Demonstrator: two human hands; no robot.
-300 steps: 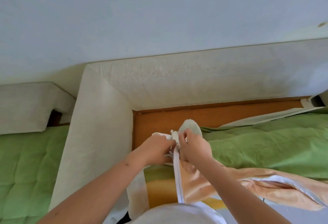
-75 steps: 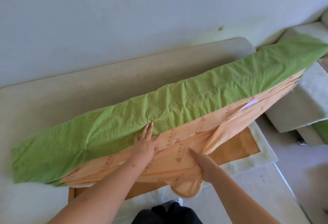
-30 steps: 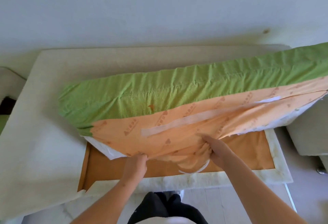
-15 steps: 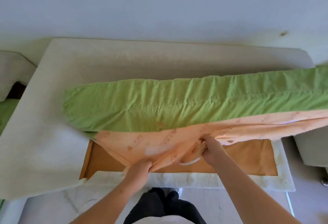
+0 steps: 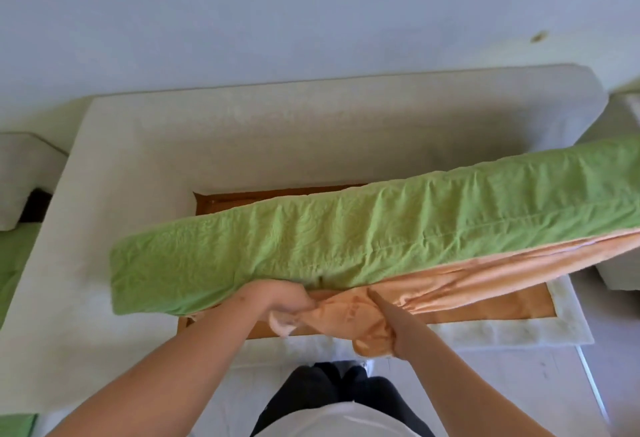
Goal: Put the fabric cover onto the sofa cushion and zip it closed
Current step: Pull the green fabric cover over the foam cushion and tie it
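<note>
Sofa cushion [image 5: 346, 239] was held tilted over the sofa frame [image 5: 242, 131], above the brown seat base [image 5: 485, 312], with its left end nearer and its right end running out of view. The fabric cover [image 5: 460, 286] was on it: green over the top and long side, orange slack hanging loose along the near lower edge. The left hand [image 5: 277, 301] was clamped on a bunch of that orange slack, fingers curled round it. The right hand [image 5: 386, 308] was pushed into the same fabric just beside it; its fingers were buried, so the annotator could not tell if they were closed on the cloth. The step in hand looked like taking up slack before zipping. To do it well, the person would need to draw the orange fabric evenly toward the opening, seat the green seams square on the cushion's corners, and flatten the bunch so that no cloth sat in the zip's path. The two edges should meet before the slider ran, with one hand holding the cover taut behind it. No slider could be picked out. Faint darker print showed on the orange fabric between the hands but was too blurred to read; no brand or label was legible.
</note>
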